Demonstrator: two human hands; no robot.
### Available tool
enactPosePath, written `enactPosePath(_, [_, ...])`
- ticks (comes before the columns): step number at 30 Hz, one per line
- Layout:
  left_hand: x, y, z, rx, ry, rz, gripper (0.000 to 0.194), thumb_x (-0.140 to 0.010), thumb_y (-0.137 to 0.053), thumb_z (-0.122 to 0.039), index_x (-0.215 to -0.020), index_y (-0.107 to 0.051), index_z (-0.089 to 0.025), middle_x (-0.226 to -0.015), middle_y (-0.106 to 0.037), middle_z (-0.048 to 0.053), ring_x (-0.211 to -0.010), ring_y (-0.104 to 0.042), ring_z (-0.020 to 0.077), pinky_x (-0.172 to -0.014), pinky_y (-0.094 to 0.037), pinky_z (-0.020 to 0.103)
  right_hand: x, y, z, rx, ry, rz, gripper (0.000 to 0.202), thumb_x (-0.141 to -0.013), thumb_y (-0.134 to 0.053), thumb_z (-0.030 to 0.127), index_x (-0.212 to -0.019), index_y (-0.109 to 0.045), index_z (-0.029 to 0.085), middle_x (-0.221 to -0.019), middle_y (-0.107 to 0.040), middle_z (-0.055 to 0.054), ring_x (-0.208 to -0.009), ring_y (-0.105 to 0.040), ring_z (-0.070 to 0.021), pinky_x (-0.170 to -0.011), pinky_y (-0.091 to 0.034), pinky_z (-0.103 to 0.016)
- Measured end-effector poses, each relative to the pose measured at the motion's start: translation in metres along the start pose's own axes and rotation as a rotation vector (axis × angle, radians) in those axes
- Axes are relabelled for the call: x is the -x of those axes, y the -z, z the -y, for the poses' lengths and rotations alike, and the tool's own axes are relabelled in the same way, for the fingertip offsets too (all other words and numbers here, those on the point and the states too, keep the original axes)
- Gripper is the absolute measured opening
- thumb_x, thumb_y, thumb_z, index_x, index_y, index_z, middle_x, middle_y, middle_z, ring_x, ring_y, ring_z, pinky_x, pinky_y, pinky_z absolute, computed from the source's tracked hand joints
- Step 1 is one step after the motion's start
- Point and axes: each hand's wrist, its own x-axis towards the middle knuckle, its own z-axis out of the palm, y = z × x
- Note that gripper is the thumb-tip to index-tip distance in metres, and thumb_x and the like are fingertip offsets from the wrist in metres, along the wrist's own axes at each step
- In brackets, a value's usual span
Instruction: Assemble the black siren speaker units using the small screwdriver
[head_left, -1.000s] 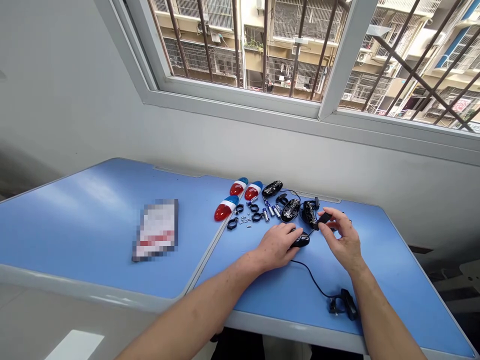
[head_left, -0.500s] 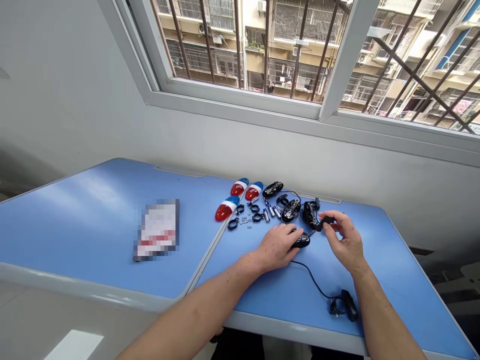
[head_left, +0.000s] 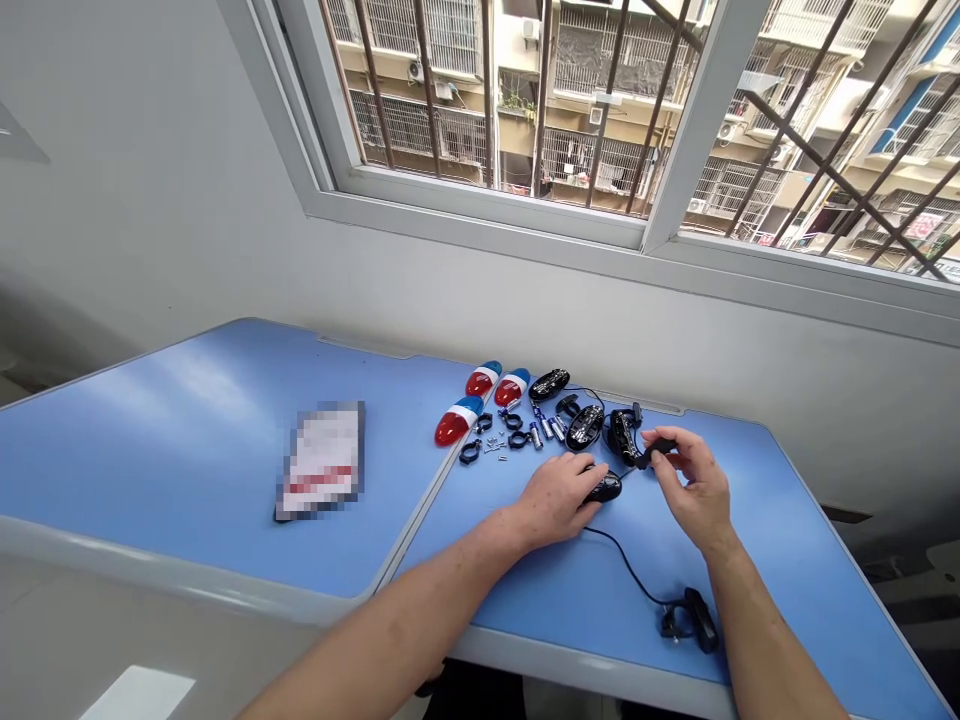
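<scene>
My left hand [head_left: 559,502] is wrapped over a glossy black oval light housing [head_left: 606,488] and holds it against the table. My right hand [head_left: 699,482] pinches the black handle of what looks like a screwdriver [head_left: 660,449] between thumb and fingers. Its thin shaft points at the right end of the housing; the tip's contact is too small to make out. A black cable [head_left: 626,560] runs from near my left hand to a black clamp-mounted switch [head_left: 699,620] by the front edge. Just behind my hands lies another open black housing [head_left: 621,436].
Farther back are more open black housings [head_left: 584,428], batteries [head_left: 536,436], black ring clamps [head_left: 470,452] and small screws [head_left: 495,443]. Red, white and blue covers [head_left: 459,421] lie left of them. A blurred packet [head_left: 322,460] rests on the left blue table [head_left: 187,470]. A barred window rises behind.
The view has shifted slightly, so everything sits a little lower and further right. Both hands keep nearly the same hold and place.
</scene>
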Motion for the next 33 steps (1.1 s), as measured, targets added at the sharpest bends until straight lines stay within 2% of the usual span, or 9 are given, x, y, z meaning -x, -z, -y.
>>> enactPosePath(11, [0.002,0.005,-0.002,-0.007,0.048,0.007,0.031,-0.080,-0.057,-0.022,-0.111,-0.054,-0.023,-0.109,-0.060,0.006,-0.094,-0.056,0.0228,-0.079,-0.044,0.034,-0.004,0.000,-0.009,-0.104,-0.143,-0.134,0.024,-0.082,-0.062,0.032,-0.103,-0.058,0.021,-0.093,-0.069,-0.006,-0.080,-0.066,-0.0170,-0.063,-0.060,-0.034])
enactPosePath(17, [0.002,0.005,-0.001,-0.030,0.060,0.008,0.032,-0.080,-0.058,-0.022,-0.111,-0.055,-0.022,-0.109,-0.060,0.007,-0.093,-0.056,0.0230,-0.077,-0.044,0.034,-0.012,0.007,-0.019,-0.172,-0.364,-0.214,0.036,-0.071,-0.072,0.042,-0.094,-0.057,0.019,-0.086,-0.068,-0.006,-0.071,-0.064,-0.0161,-0.058,-0.061,-0.033])
enactPosePath(21, [0.001,0.008,-0.001,-0.060,0.057,0.008,0.030,-0.080,-0.058,-0.021,-0.110,-0.055,-0.022,-0.108,-0.060,0.008,-0.093,-0.056,0.0239,-0.076,-0.044,0.035,-0.014,0.017,-0.025,-0.170,-0.457,-0.186,0.040,-0.063,-0.077,0.046,-0.083,-0.057,0.018,-0.078,-0.068,-0.005,-0.067,-0.065,-0.0179,-0.054,-0.061,-0.034])
enactPosePath(25, [0.001,0.007,0.001,-0.067,0.052,0.001,0.028,-0.080,-0.059,-0.021,-0.108,-0.055,-0.023,-0.106,-0.060,0.007,-0.092,-0.056,0.0234,-0.077,-0.044,0.035,0.001,0.027,-0.031,-0.129,-0.522,-0.148,0.041,-0.060,-0.079,0.048,-0.078,-0.058,0.017,-0.072,-0.067,-0.004,-0.062,-0.064,-0.0176,-0.052,-0.061,-0.034])
enactPosePath(29, [0.002,0.001,0.002,-0.053,0.043,-0.046,0.029,-0.080,-0.059,-0.021,-0.109,-0.056,-0.023,-0.107,-0.060,0.006,-0.094,-0.056,0.0234,-0.078,-0.044,0.035,0.028,0.032,-0.040,-0.056,-0.552,-0.128,0.040,-0.064,-0.076,0.050,-0.077,-0.056,0.018,-0.074,-0.067,-0.002,-0.067,-0.065,-0.0183,-0.056,-0.062,-0.036])
enactPosePath(33, [0.001,-0.001,0.005,-0.011,0.032,-0.078,0.032,-0.079,-0.061,-0.022,-0.111,-0.056,-0.023,-0.108,-0.060,0.006,-0.095,-0.057,0.0231,-0.080,-0.045,0.034,0.051,0.034,-0.047,0.026,-0.581,-0.064,0.038,-0.066,-0.073,0.052,-0.075,-0.054,0.020,-0.070,-0.067,-0.002,-0.065,-0.067,-0.0211,-0.050,-0.059,-0.034])
